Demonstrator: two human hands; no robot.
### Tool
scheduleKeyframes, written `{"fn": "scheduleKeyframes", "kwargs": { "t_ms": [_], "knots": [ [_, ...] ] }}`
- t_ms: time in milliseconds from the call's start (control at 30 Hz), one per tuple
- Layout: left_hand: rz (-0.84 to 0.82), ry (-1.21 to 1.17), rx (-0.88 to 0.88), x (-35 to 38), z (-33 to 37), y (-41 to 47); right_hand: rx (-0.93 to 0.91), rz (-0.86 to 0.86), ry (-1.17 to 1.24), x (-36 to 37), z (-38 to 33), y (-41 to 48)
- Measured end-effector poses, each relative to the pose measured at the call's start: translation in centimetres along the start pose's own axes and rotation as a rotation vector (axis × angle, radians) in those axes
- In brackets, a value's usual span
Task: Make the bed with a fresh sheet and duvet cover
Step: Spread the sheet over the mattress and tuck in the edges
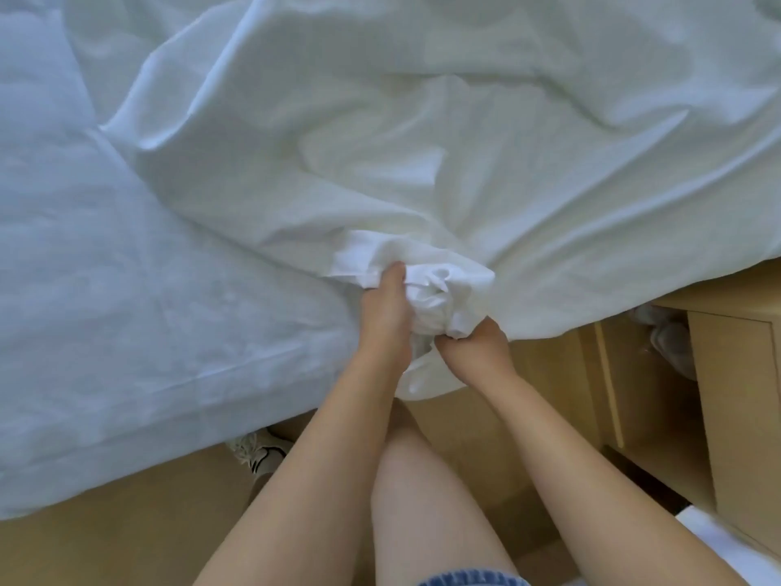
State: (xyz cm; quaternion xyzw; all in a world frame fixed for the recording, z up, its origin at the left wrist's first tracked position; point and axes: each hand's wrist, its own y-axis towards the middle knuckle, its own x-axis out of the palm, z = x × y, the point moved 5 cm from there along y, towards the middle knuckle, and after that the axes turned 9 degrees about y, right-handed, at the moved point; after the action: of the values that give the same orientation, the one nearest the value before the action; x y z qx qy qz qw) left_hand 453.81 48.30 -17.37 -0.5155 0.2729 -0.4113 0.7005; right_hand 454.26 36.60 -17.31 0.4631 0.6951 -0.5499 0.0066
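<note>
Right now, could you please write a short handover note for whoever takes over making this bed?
Left hand: shut on a bunched corner of the white sheet, thumb on top.
Right hand: shut on the same bunch from below, at the bed's near edge.
The sheet lies crumpled over the middle and right of the bed; the pale blue mattress cover is still bare on the left.
A wooden bedside unit stands to the right.
Done: sheet is on the bed.
Left: spread it flat, tuck it in, then the duvet cover, which I cannot see here.
</note>
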Motion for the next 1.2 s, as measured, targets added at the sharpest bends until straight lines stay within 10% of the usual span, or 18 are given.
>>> {"fn": "scheduleKeyframes", "kwargs": {
  "t_ms": [200,433,800,1033,1200],
  "knots": [
    [0.082,-0.103,0.154,-12.9,3.7,-6.3,-0.378,-0.243,-0.369,4.6,-10.8,-9.0],
    [-0.009,-0.416,0.482,-32.0,11.5,-10.2,-0.498,-0.395,0.139,21.1,-24.2,-19.3],
    [0.052,-0.197,0.730,-62.3,21.5,-7.1,-0.624,-0.405,0.377,45.3,-42.9,-24.0],
    [-0.140,0.111,0.238,-65.0,3.2,-0.5,-0.160,-0.455,0.291,51.3,-34.7,-19.6],
    [-0.061,0.658,0.327,-66.1,2.6,-1.1,-0.036,-0.567,0.320,52.5,-32.6,-20.2]
  ]
}}
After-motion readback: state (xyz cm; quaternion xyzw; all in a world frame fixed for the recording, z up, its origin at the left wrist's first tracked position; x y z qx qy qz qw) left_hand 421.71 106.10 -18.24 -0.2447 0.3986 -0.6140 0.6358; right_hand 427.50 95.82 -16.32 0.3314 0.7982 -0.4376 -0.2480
